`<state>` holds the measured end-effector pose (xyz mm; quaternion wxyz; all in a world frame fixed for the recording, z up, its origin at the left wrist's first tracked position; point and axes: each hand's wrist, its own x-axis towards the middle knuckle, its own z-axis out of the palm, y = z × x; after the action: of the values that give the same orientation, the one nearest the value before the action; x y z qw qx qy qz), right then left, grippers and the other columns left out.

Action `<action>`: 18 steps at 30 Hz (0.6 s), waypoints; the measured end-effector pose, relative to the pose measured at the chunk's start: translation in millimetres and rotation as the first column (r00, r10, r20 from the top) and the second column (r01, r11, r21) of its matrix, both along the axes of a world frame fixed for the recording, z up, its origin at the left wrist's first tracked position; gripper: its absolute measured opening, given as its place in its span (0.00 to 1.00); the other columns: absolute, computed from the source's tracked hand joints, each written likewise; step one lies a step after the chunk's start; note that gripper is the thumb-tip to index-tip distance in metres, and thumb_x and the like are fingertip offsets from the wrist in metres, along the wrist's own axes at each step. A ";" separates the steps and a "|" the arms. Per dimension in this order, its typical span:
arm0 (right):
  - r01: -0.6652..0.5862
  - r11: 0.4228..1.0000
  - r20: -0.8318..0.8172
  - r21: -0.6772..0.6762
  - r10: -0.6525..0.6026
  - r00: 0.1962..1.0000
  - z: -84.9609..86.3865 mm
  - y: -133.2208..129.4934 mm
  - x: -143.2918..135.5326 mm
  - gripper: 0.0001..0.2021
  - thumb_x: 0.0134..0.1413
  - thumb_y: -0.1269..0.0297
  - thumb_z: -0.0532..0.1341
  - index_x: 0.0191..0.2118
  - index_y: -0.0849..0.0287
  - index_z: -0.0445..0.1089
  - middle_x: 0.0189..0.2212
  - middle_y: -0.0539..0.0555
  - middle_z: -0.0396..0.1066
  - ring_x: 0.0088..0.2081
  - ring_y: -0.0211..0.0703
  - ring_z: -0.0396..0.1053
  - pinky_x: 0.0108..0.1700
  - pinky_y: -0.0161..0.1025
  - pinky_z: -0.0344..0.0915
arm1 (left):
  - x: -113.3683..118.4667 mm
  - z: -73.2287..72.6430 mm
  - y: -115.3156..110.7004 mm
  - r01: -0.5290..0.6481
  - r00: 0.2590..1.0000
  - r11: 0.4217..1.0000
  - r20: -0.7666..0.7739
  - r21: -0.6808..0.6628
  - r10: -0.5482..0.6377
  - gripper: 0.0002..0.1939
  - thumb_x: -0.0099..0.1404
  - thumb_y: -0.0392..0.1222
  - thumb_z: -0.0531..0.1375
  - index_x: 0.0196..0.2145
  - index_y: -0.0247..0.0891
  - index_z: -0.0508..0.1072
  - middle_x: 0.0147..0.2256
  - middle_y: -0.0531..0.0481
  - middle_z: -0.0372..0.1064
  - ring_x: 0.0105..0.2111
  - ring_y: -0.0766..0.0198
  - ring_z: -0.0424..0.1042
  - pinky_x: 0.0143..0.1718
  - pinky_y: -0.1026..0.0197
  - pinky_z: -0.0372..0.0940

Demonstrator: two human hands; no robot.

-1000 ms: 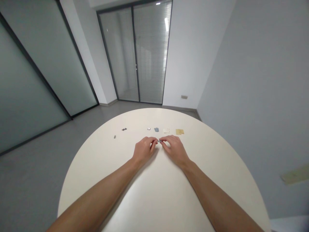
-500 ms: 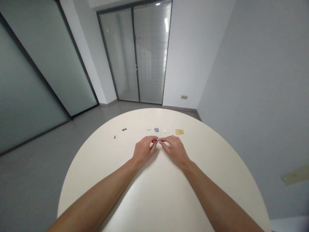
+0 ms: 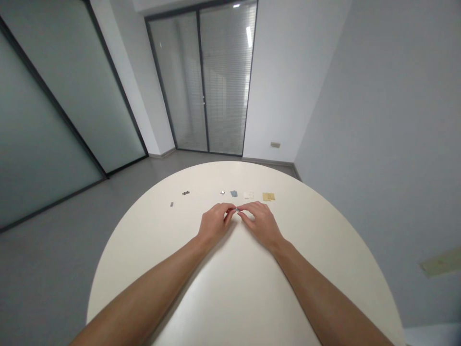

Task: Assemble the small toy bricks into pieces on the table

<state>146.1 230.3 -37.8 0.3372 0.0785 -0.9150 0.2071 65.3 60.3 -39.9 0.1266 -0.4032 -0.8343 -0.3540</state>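
Note:
My left hand (image 3: 215,222) is closed in a pinch, thumb and forefinger pressed together on a small grey piece (image 3: 236,209). From the other side, my right hand (image 3: 262,222) reaches the same piece with its fingertips, its thumb curled in below. The fingertips of both hands almost meet and cover most of the piece, so its kind cannot be made out. Just beyond the hands lie a small blue-grey heap (image 3: 234,193), a small dark-and-silver item (image 3: 222,192) and some whitish pieces (image 3: 248,195).
On the round white table (image 3: 230,288), yellowish flat pieces (image 3: 268,196) lie beyond my right hand. Farther left are small dark pieces (image 3: 186,192) and a little grey block (image 3: 172,204). A glass door (image 3: 223,96) and walls stand beyond the table.
The fingertips have shifted very slightly around the small grey piece, and less of it shows now. Both arms stay where they were, as do the things on the table.

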 end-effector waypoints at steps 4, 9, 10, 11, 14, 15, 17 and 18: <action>-0.001 1.000 -0.007 -0.003 0.001 1.000 1.4 -1.0 0.8 0.06 0.64 0.63 0.61 0.43 0.53 0.75 0.41 0.52 0.79 0.45 0.47 0.73 0.49 0.47 0.63 | 0.9 1.6 -0.4 -0.012 1.000 1.000 0.006 -0.020 0.012 0.11 0.73 0.44 0.54 0.45 0.43 0.75 0.42 0.52 0.78 0.42 0.62 0.74 0.42 0.61 0.68; -0.001 1.000 -0.005 -0.004 0.001 1.000 3.5 -2.3 1.7 0.06 0.64 0.63 0.60 0.42 0.53 0.75 0.40 0.53 0.79 0.44 0.47 0.74 0.48 0.47 0.63 | 1.6 3.0 -0.6 -0.013 1.000 0.999 0.017 -0.033 0.014 0.11 0.73 0.43 0.54 0.44 0.44 0.76 0.42 0.52 0.78 0.42 0.62 0.74 0.42 0.61 0.68; 0.000 1.000 -0.003 -0.006 0.000 1.000 3.6 -2.3 1.8 0.06 0.64 0.63 0.60 0.42 0.53 0.75 0.39 0.52 0.79 0.44 0.47 0.73 0.49 0.47 0.63 | 1.4 2.9 -0.6 -0.014 1.000 0.999 0.018 -0.035 0.014 0.11 0.73 0.43 0.54 0.44 0.44 0.76 0.42 0.52 0.78 0.42 0.62 0.75 0.42 0.61 0.68; -0.001 1.000 -0.002 -0.008 0.001 1.000 3.7 -2.4 1.8 0.05 0.64 0.63 0.61 0.42 0.53 0.75 0.39 0.52 0.79 0.44 0.47 0.73 0.49 0.47 0.63 | 1.1 2.6 -0.6 -0.013 1.000 0.999 0.017 -0.037 0.014 0.11 0.72 0.43 0.54 0.44 0.44 0.76 0.42 0.52 0.78 0.42 0.62 0.75 0.43 0.61 0.68; -0.006 1.000 0.002 -0.010 0.006 1.000 3.3 -2.5 1.5 0.05 0.64 0.64 0.61 0.42 0.53 0.74 0.39 0.52 0.79 0.44 0.47 0.73 0.49 0.47 0.63 | -0.1 1.0 -0.6 -0.012 1.000 0.999 0.010 -0.049 0.013 0.11 0.73 0.42 0.54 0.45 0.44 0.76 0.42 0.52 0.78 0.42 0.62 0.74 0.44 0.61 0.67; -0.005 1.000 -0.001 -0.011 0.005 1.000 3.1 -2.6 1.3 0.05 0.63 0.64 0.61 0.42 0.53 0.74 0.39 0.52 0.79 0.44 0.47 0.73 0.49 0.47 0.63 | -0.6 0.4 -0.6 -0.013 1.000 0.998 0.007 -0.054 0.013 0.11 0.73 0.42 0.54 0.45 0.44 0.76 0.42 0.52 0.78 0.42 0.62 0.74 0.44 0.61 0.67; -0.003 1.000 -0.008 -0.012 0.003 1.000 2.6 -2.6 0.9 0.04 0.63 0.65 0.62 0.42 0.54 0.74 0.39 0.52 0.79 0.44 0.47 0.73 0.49 0.47 0.63 | -1.2 -0.6 -0.6 -0.017 1.000 0.998 0.004 -0.060 0.017 0.11 0.73 0.43 0.54 0.45 0.45 0.76 0.42 0.52 0.78 0.42 0.62 0.74 0.45 0.61 0.67; -0.003 1.000 -0.012 -0.012 0.003 1.000 2.3 -2.5 0.7 0.04 0.63 0.65 0.62 0.42 0.54 0.74 0.39 0.52 0.79 0.44 0.47 0.73 0.49 0.47 0.63 | -1.4 -0.9 -0.5 -0.017 1.000 0.998 0.004 -0.063 0.018 0.11 0.73 0.43 0.54 0.45 0.44 0.76 0.42 0.52 0.78 0.43 0.62 0.74 0.45 0.60 0.67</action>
<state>146.8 227.8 -35.5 0.3427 0.0788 -0.9116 0.2128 63.9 59.8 -40.8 0.1149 -0.3989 -0.8488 -0.3276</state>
